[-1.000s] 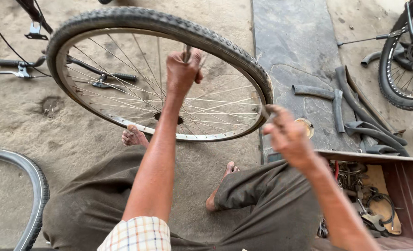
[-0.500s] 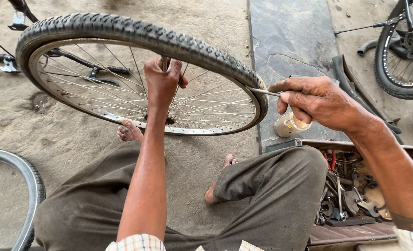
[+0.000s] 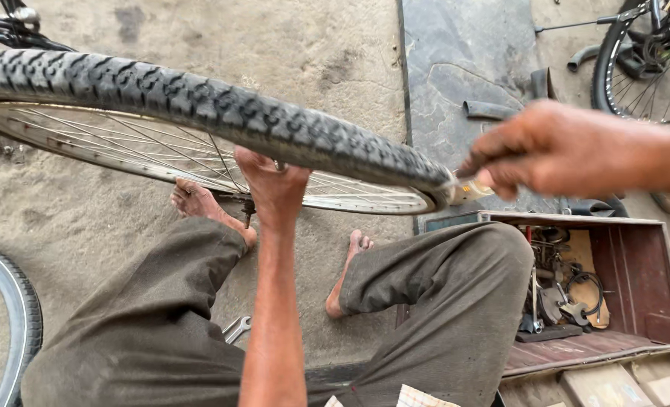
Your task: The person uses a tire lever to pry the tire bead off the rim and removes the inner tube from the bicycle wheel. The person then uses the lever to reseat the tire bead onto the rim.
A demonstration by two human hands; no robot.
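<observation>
Both hands: left hand (image 3: 273,188) grips wheel (image 3: 199,105) (right hand (image 3: 553,151) at rim).

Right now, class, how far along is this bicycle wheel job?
Done: the tyre sits on the rim all round the part in view. In hand: the left hand grips the axle, while the right hand holds a thin tool at the rim edge. Left: the wheel is off any bicycle frame.
</observation>
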